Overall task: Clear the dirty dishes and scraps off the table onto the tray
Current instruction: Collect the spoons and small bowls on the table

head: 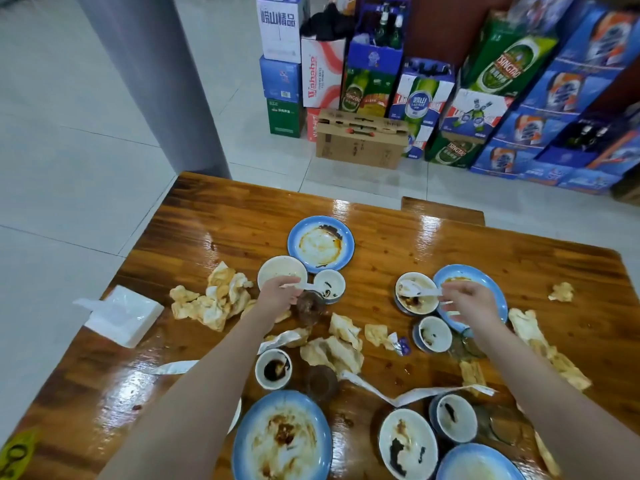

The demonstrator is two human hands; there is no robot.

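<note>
My left hand [278, 296] grips the handle of a white plastic spoon [308, 288] whose tip reaches a small sauce dish [329, 284], beside a white bowl [281, 270]. My right hand [465, 303] pinches the handle of another white spoon [414, 288] that lies in a dirty bowl [415, 297], over a blue-rimmed plate [485, 277]. More blue-rimmed plates [320, 244] [282, 436], sauce dishes [273, 368] [434, 334] and bowls [407, 441] stand on the wooden table [242, 216]. Crumpled stained napkins [214, 299] [334, 348] lie among them. No tray is in view.
A white tissue pack [121, 315] sits at the table's left edge. Torn wrappers [415, 393] and brown glasses [320, 382] are scattered near me. A bench end [441, 209] shows past the far edge. Stacked drink cartons [363, 138] line the tiled floor behind.
</note>
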